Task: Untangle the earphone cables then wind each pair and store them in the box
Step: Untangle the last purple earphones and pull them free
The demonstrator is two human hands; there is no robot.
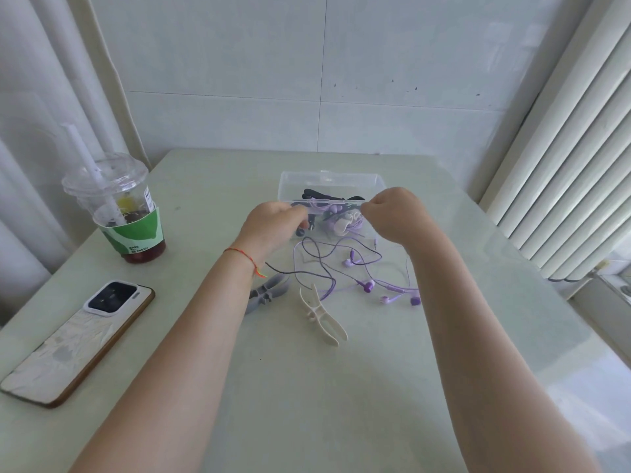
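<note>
On table (341,387): one box (329,186), two winders (322,317), tangled earphones (367,285).

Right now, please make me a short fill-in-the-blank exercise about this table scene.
1. Both hands, left hand and right hand, are at the clear ___.
2. The loose earphones on the table are ___ in colour.
3. The phone lies ___ side down.
4. The drink cup has a ___ sleeve.

Missing: box; purple; screen; green
</note>
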